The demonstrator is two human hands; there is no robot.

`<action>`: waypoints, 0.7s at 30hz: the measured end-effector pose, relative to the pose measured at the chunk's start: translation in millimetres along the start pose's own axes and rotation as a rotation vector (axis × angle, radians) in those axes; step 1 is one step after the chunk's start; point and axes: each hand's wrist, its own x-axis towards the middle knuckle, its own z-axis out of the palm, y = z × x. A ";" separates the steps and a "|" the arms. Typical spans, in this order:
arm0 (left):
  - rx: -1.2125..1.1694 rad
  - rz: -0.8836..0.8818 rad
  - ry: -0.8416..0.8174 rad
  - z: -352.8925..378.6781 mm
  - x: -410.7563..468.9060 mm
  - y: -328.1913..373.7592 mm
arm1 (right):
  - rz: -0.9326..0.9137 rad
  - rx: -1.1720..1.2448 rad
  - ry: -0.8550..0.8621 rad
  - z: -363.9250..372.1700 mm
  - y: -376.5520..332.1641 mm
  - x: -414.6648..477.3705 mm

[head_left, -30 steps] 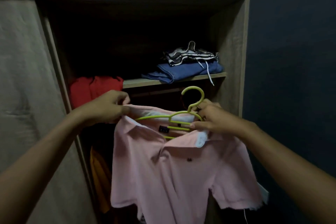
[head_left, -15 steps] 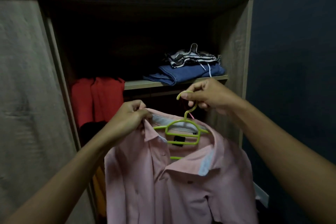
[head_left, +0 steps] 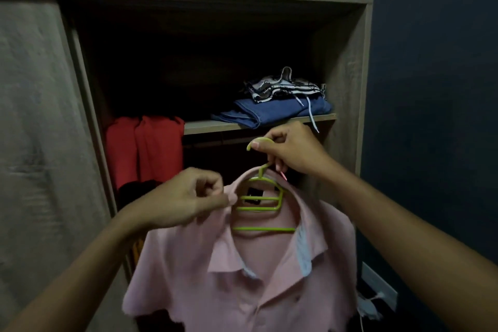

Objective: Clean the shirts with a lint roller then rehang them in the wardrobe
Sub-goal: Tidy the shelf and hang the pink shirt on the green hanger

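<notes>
Nearly rehung: you hold the pink shirt (head_left: 242, 272) on its green hanger (head_left: 260, 201) in front of the open wardrobe (head_left: 347, 62).

Your right hand (head_left: 289, 149) has its fingers closed around the hanger's hook just below the shelf (head_left: 204, 125), and your left hand (head_left: 188, 197) pinches the collar's left edge between thumb and fingers. No lint roller is in view, so rolling looks finished for this shirt; what remains, judging from this, is hooking it beside the red garments (head_left: 145, 148). Whether other shirts wait, you cannot tell.

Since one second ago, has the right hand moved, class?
Yes. The right hand rose from the shirt collar to grip the green hanger hook, now just beneath the wardrobe shelf.
</notes>
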 end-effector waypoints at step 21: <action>0.131 0.098 0.309 20.9 29.1 -63.8 | 0.062 -0.236 -0.429 -77.0 63.9 -50.9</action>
